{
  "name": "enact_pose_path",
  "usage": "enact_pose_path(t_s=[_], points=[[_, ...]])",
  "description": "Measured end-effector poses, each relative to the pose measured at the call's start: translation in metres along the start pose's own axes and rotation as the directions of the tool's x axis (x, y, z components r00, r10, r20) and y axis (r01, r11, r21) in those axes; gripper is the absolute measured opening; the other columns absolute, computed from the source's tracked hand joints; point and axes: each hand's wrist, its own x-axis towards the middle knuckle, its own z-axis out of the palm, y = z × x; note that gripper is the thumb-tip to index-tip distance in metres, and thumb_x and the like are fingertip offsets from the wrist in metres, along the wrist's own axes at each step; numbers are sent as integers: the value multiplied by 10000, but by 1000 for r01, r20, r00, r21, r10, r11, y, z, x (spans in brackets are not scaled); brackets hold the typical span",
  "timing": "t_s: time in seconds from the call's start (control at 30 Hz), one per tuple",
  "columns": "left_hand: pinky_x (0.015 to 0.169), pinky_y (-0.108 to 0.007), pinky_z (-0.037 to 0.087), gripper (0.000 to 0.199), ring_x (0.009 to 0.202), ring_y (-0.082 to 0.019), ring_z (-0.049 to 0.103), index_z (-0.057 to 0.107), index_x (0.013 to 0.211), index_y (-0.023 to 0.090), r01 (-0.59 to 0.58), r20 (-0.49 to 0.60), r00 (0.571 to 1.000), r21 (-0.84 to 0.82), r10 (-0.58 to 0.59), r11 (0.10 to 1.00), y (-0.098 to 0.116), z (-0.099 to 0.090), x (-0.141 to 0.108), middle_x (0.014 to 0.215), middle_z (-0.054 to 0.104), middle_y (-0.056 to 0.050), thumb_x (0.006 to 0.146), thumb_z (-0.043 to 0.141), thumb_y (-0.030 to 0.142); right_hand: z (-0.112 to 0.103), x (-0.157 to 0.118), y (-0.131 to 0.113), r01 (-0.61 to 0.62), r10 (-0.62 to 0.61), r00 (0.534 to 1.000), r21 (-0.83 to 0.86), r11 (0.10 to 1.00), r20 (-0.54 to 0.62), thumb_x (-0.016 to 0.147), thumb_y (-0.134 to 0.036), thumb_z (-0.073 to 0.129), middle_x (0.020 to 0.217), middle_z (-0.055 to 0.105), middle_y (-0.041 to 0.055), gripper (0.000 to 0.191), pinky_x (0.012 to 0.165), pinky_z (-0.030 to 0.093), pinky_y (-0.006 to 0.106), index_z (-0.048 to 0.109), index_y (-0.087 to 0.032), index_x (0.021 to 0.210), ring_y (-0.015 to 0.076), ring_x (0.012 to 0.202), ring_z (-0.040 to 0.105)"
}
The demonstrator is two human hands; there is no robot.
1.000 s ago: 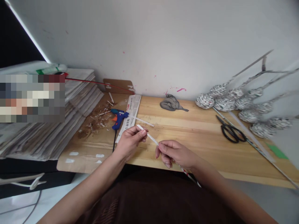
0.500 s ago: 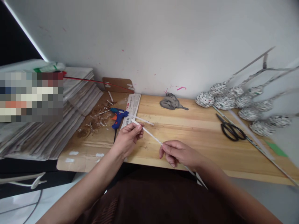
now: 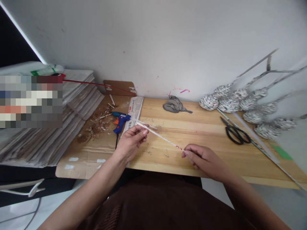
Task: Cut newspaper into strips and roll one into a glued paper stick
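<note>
A thin rolled paper stick [image 3: 165, 139], white with a red patch, stretches between my two hands above the wooden table [image 3: 206, 127]. My left hand [image 3: 134, 139] pinches its far left end between thumb and fingers. Lower on the right, my right hand [image 3: 201, 159] is closed on the stick near the red patch. Just beyond my left hand lies a blue glue gun [image 3: 121, 121] with an orange trigger, on a cardboard sheet [image 3: 88, 159]. A short white strip [image 3: 153, 127] rests on the table behind the stick.
Stacked newspapers [image 3: 79, 105] stand at the left, with paper scraps [image 3: 103, 118] on the cardboard. A grey crumpled cloth or glove [image 3: 174, 104] lies near the wall. Black scissors [image 3: 236, 134] and several woven paper gourd shapes [image 3: 229, 102] with long stems are at the right.
My right hand has slid right along the paper stick, away from my left hand. More of the stick shows between them, including the red patch. My left hand keeps its pinch.
</note>
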Motion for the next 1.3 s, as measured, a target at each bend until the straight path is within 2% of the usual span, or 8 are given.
enact_pose_path(t_s=[0.2, 0.3, 0.53, 0.7, 0.83, 1.03, 1.2, 1.3], points=[[549, -156, 450, 214, 607, -55, 540, 730, 769, 162, 25, -30, 999, -1, -25, 1000, 2, -1, -3, 725, 651, 10, 622, 876, 217, 1, 5, -1, 64, -72, 994, -99, 993, -80, 957, -469, 493, 602, 532, -17, 317, 552, 385, 265, 664, -216, 871, 139, 570, 508], [565, -156, 456, 208, 623, -61, 564, 730, 773, 160, 30, -35, 999, -19, -30, 999, 2, -2, -3, 702, 652, 10, 633, 873, 217, 4, 6, -2, 116, -140, 983, -189, 975, -118, 963, -450, 493, 670, 600, 0, 301, 599, 392, 281, 658, -221, 858, 152, 622, 540], [561, -136, 491, 138, 715, -60, 635, 736, 764, 149, 43, -35, 998, -59, -45, 997, 2, -3, -5, 1012, 717, -32, 693, 839, 206, 12, 4, -6, 146, -202, 970, -341, 929, -135, 980, -403, 479, 782, 681, 23, 263, 646, 393, 305, 660, -230, 899, 176, 700, 594], [658, -145, 572, 166, 895, -136, 707, 761, 916, 141, 76, -42, 996, -148, -83, 986, 5, -3, -9, 992, 744, -62, 752, 781, 148, 22, 8, -12, 166, -201, 977, -345, 924, -67, 983, -414, 478, 774, 677, 20, 271, 636, 396, 299, 651, -226, 893, 164, 684, 587], [763, -199, 607, 193, 893, -164, 731, 753, 978, 118, 55, -60, 996, -215, -70, 975, 9, -5, -11, 931, 759, -80, 785, 744, 129, 32, 12, -15, 174, -187, 982, -330, 928, -6, 987, -438, 467, 765, 675, 21, 298, 628, 389, 298, 651, -222, 896, 159, 669, 580], [689, -178, 607, 74, 796, -145, 734, 732, 841, 111, 30, -102, 993, -237, -56, 971, 12, -12, -15, 819, 746, -61, 785, 752, 156, 38, 17, -28, 182, -163, 983, -289, 940, 86, 977, -432, 487, 738, 656, 3, 287, 640, 388, 286, 604, -211, 837, 145, 672, 560], [676, -177, 601, 100, 792, -152, 734, 713, 815, 114, 36, -118, 991, -227, -64, 973, 14, -18, -20, 819, 743, -61, 766, 777, 175, 45, 28, -50, 167, -134, 976, -191, 967, 175, 960, -464, 514, 714, 625, -21, 263, 598, 377, 265, 614, -223, 926, 129, 643, 521], [670, -185, 603, 116, 775, -158, 736, 711, 819, 116, 39, -149, 986, -233, -75, 972, 16, -24, -23, 813, 744, -62, 758, 783, 182, 54, 36, -63, 183, -150, 973, -189, 965, 176, 976, -460, 481, 684, 602, -25, 290, 572, 362, 261, 611, -216, 888, 120, 615, 507]])
